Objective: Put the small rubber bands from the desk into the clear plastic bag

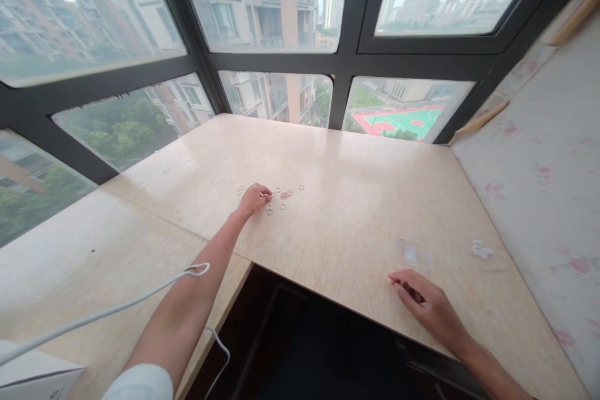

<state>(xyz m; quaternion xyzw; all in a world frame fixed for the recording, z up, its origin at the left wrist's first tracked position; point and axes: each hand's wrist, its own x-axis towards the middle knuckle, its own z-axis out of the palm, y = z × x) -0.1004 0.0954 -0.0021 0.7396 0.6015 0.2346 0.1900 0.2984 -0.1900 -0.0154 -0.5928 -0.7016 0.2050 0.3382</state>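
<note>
Several thin small rings lie scattered on the pale marbled counter, among them a ring [283, 207] and another ring [301, 187] farther right. In their midst, my left hand [254, 199] reaches down with its fingers pinched together. A light sliver shows at those fingertips, too small to name. Beside them lies a small pinkish-red piece [284, 195]. My right hand [422, 300] rests near the counter's front edge, fingers curled and thumb against the index finger; whatever it may hold is hidden. Just beyond it is a clear plastic bag or tray [413, 252].
Small white pieces [482, 250] lie at the right of the marbled counter [337, 244], near the flowered wall [539, 200]. A white cable [117, 307] crosses over my left forearm. A white box [37, 375] sits at lower left. Dark-framed windows border the back.
</note>
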